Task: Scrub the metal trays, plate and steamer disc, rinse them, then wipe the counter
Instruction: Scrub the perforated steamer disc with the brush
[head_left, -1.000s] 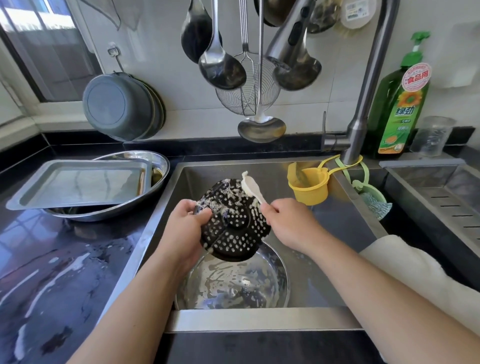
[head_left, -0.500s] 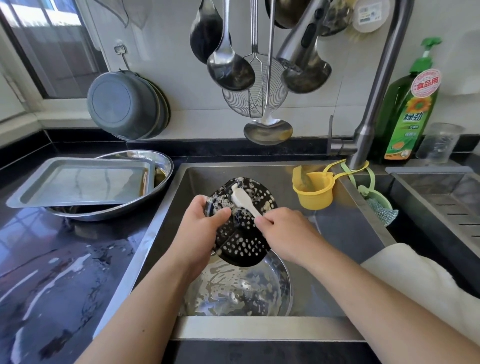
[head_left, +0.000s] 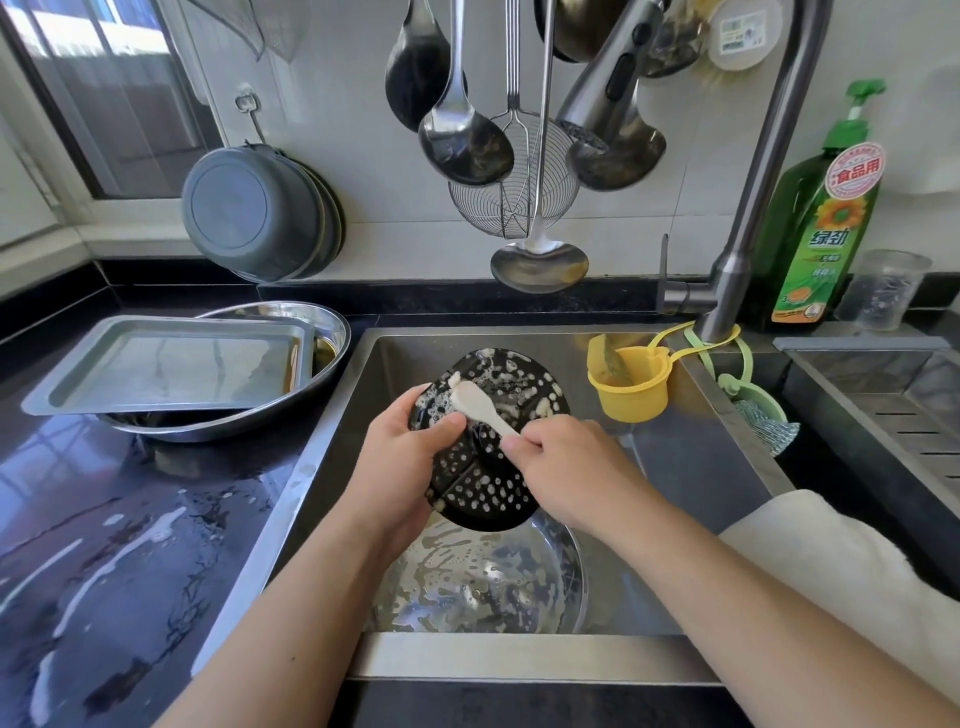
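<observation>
Over the sink I hold a black perforated steamer disc (head_left: 493, 483), tilted and flecked with foam. My left hand (head_left: 402, 457) grips its left edge, thumb on the face. My right hand (head_left: 566, 467) pinches the handle of a white brush (head_left: 475, 405), whose head lies on the disc's upper left. Below the disc, a round metal plate (head_left: 498, 582) sits in the sink bottom with suds in it. On the counter at left, a rectangular metal tray (head_left: 171, 364) rests on top of an oval metal tray (head_left: 332, 332).
The steel sink (head_left: 701, 457) has a yellow cup (head_left: 631, 387) hung at its back right by the faucet (head_left: 748, 218). Ladles and a wire skimmer (head_left: 514, 192) hang above. A green soap bottle (head_left: 826, 223) stands right. A white cloth (head_left: 852, 571) lies right. The black counter (head_left: 104, 545) is wet.
The brush head has slid from the disc's upper right edge across to its upper left. My left hand has shifted further onto the disc's face, and the disc has turned slightly.
</observation>
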